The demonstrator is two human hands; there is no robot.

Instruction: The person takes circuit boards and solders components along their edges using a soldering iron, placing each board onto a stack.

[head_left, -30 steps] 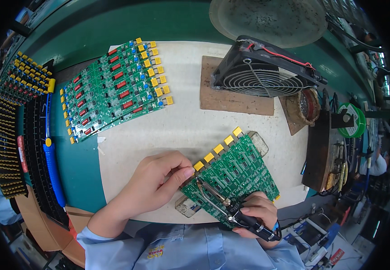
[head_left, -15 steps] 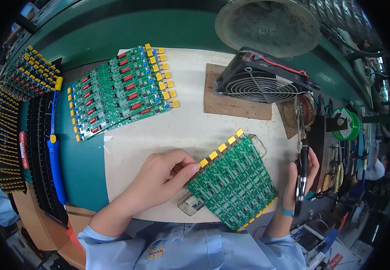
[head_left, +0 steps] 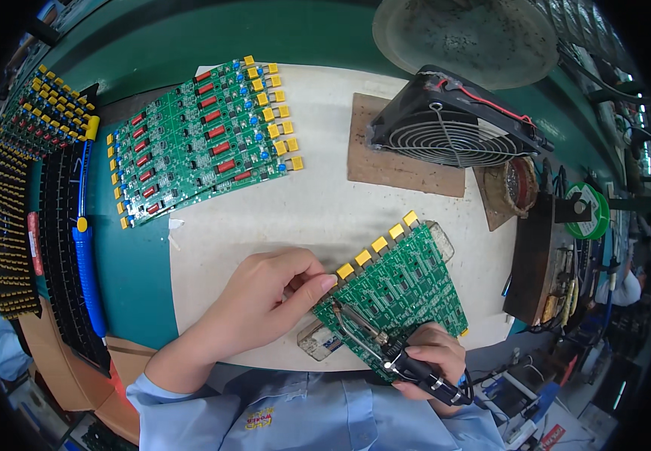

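Observation:
A green circuit board panel [head_left: 408,274] lies tilted in front of me, solder side up, with yellow block parts [head_left: 380,244] along its far edge. It rests on a small holder [head_left: 312,342] that shows at two corners. My left hand [head_left: 277,297] is closed at the panel's left corner, thumb and forefinger pinched on its edge beside the last yellow block. In my right hand [head_left: 438,353], low over the panel, is a black-handled soldering iron [head_left: 423,374] with a thin metal feed tube. Its tip reaches the panel's left corner, near my left fingertips; whether it touches is unclear.
Overlapping finished-looking boards [head_left: 205,143] lie at the far left of the white sheet [head_left: 318,98]. A black fan [head_left: 446,124] stands on brown cardboard [head_left: 363,161] below a round duct mouth [head_left: 464,37]. Racked boards [head_left: 10,218], a blue tool [head_left: 89,278] and a green solder reel [head_left: 588,210] flank the bench.
My right hand has brought the soldering iron from the right side, beside the panel, leftward and down over it. My left hand keeps its pinch at the corner. The view has shifted slightly.

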